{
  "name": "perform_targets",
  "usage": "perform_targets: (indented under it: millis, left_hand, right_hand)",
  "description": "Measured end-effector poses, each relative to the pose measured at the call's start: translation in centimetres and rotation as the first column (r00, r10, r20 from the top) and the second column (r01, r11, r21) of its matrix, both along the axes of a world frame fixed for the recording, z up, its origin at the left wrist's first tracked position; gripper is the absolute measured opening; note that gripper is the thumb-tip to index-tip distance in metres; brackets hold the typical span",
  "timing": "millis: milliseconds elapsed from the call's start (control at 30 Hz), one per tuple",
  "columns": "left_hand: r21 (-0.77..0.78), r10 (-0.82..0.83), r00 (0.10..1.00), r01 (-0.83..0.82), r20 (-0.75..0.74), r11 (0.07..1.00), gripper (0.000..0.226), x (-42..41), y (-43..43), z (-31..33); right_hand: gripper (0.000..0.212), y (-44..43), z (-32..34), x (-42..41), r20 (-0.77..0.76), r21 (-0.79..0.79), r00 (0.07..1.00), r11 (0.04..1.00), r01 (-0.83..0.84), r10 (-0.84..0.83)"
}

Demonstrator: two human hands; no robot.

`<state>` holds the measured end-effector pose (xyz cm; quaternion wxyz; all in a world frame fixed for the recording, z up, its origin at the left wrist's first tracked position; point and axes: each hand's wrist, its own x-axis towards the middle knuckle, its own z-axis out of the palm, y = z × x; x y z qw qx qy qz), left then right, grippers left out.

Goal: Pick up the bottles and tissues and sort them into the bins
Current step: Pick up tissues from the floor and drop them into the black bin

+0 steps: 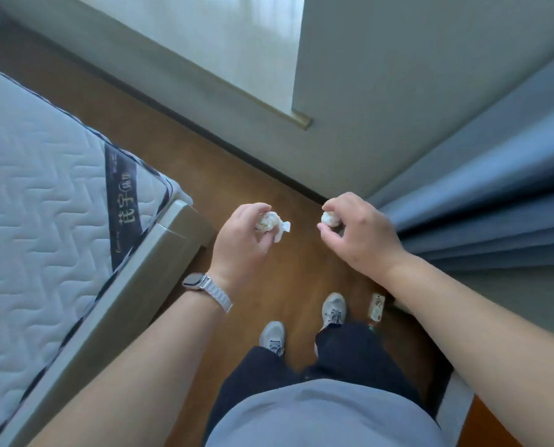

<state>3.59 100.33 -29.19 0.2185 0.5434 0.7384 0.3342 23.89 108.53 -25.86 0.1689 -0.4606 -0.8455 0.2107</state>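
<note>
A crumpled tissue (pixel 271 222) is clamped in the curled fingers of the left hand (pixel 241 235), a smaller wad (pixel 329 218) is pinched at the fingertips of the right hand (pixel 361 232), and either could be dropped were these light grips loosened while being carried.

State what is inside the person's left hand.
A crumpled white tissue, with one twisted end sticking out. The left hand curls round it and covers the rest.

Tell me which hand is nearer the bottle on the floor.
Right. The right hand is ahead of the bottle; the left hand is farther off, toward the bed.
</note>
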Motion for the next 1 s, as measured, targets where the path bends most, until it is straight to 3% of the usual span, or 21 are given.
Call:
perform_targets:
  millis: [400, 667, 1000]
  left_hand:
    - [0.131, 0.345, 0.928, -0.328, -0.139, 0.936, 0.033, 0.0, 3.4, 9.7]
    - [0.095, 0.651, 0.739, -0.645, -0.173, 0.758, 0.029, 0.2, 1.1, 13.4]
    - [0.182, 0.85, 0.469, -0.838, -0.24, 0.514, 0.025, -1.2, -8.6, 16.7]
  right_hand:
    - [0.019, 11.5, 7.2, -3.9, -0.156, 0.07, 0.937, 0.949, -0.306, 0.314]
    - [0.019, 13.3, 9.3, -9.7, -0.211, 0.068, 0.789, 0.814, -0.577, 0.577]
    - [0.019, 5.3, 11.6, -17.6, -0.211, 0.065, 0.578, 0.601, -0.796, 0.788]
